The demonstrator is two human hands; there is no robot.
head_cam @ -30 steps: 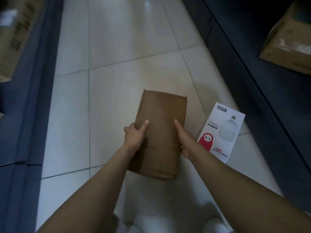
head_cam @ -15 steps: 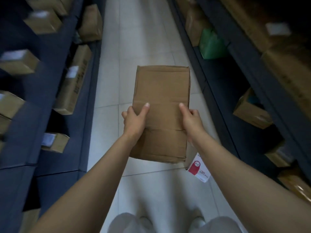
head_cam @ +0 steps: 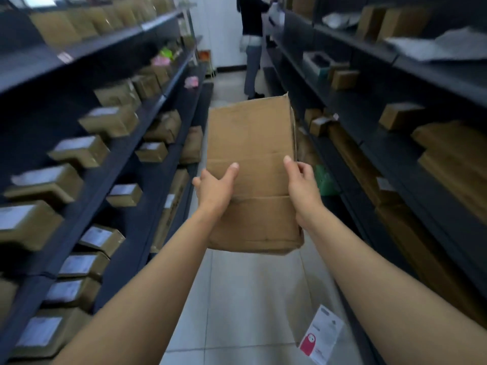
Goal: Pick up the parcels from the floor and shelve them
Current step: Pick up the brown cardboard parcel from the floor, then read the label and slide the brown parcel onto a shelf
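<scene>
2 hands are gripping 1 plain brown cardboard parcel [head_cam: 250, 164], creased and flattened, above the aisle floor: left hand [head_cam: 214, 191] clasping its left edge, right hand [head_cam: 303, 185] its right, thumbs pressing on top.

Single head-worn wide-angle view, looking forward and slightly down along a narrow aisle. Close to both forearms reaching out from the bottom edge; left hand [head_cam: 214, 189] and right hand [head_cam: 303, 191] at mid-frame, near the lens. Dark shelving [head_cam: 158, 106] running down both sides, bent by the wide angle, blurred at the left. Tiled floor [head_cam: 250, 299] below. No second view, so no shared ground.
</scene>
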